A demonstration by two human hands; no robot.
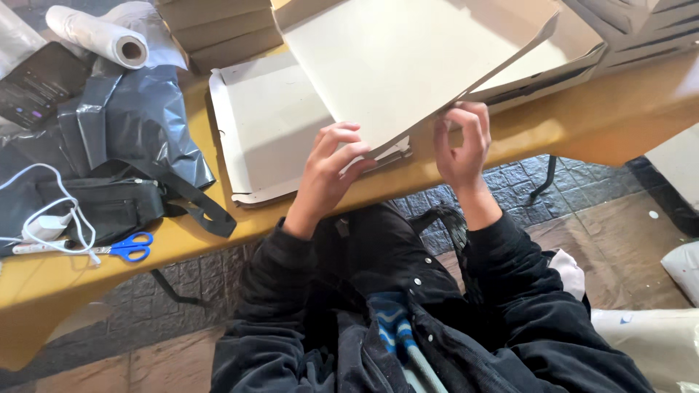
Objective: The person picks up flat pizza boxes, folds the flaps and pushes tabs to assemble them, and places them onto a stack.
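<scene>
Left hand (pixel 328 164) and right hand (pixel 462 142) each pinch the card (pixel 408 65) edge, lifting it off the table (pixel 582 124) to fold; scissors (pixel 127 247) aside.

On the yellow tabletop (pixel 582 120) lie blue-handled scissors (pixel 129 247), a white cable (pixel 51 211), a black bag (pixel 109 204), a grey plastic sheet (pixel 138 116), a white film roll (pixel 98 35) — and, far left, seemingly a phone (pixel 33 84).
</scene>
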